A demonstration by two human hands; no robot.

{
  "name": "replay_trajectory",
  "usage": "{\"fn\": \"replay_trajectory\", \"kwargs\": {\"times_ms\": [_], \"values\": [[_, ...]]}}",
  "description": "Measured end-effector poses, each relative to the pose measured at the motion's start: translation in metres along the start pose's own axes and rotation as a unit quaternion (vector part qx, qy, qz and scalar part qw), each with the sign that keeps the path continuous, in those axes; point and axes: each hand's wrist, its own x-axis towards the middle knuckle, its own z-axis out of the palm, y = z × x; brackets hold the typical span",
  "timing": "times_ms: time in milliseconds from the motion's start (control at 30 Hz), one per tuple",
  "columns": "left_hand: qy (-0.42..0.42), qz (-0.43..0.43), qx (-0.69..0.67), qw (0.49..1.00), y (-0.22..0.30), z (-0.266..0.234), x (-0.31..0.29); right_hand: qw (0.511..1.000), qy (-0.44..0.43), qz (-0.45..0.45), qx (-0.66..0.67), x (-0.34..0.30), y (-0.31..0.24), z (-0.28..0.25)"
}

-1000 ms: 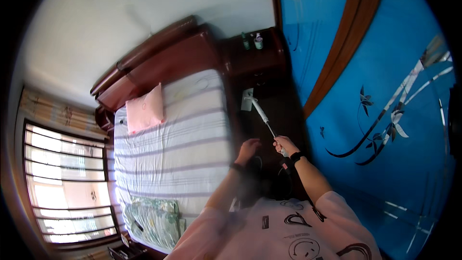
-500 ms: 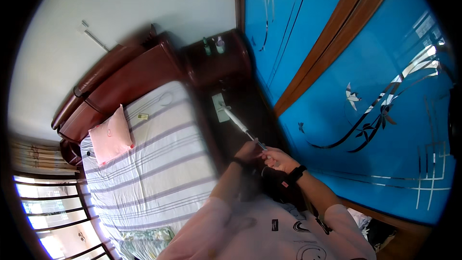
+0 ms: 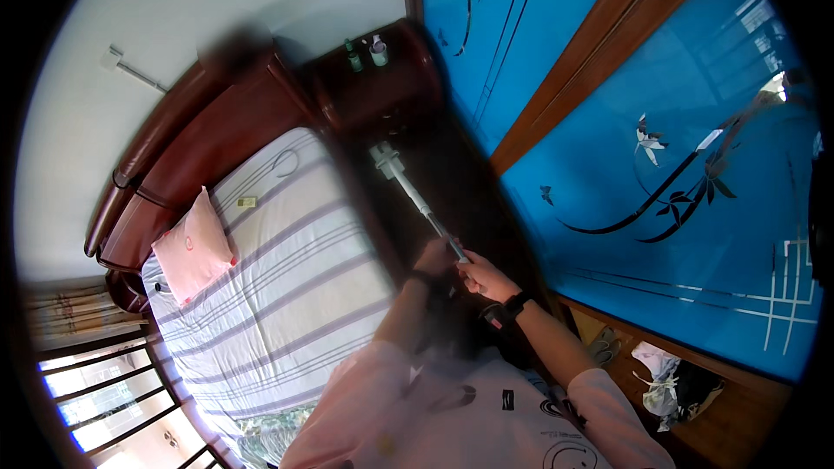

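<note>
A white long-handled mop slants across the dark gap between bed and wardrobe, its small white head near the foot of the nightstand. My right hand is wrapped round the grey end of the handle. Just left of it, my left hand closes on the same handle, a little smeared by motion. Both wrists carry dark bands. How the mop head meets the floor is hard to make out.
The bed with striped sheet and pink pillow lies left. Ahead, a dark red nightstand bears bottles. Blue wardrobe doors rise on the right. Clothes and slippers lie low right.
The mop head has shifted forward and left, and its flat face shows less broadly. Both hands have moved slightly left with the handle. The view has turned a little, showing slippers at the right.
</note>
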Motion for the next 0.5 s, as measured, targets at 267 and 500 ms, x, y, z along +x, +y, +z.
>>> {"fn": "replay_trajectory", "kwargs": {"times_ms": [267, 500], "values": [[-0.085, -0.264, -0.507, 0.816, 0.014, 0.070, -0.009, 0.998, -0.005, -0.009, -0.060, -0.103, -0.021, -0.045], [-0.002, -0.220, -0.480, 0.849, 0.016, 0.083, -0.001, 0.998, -0.016, -0.053, 0.044, -0.115, -0.023, -0.035]]}}
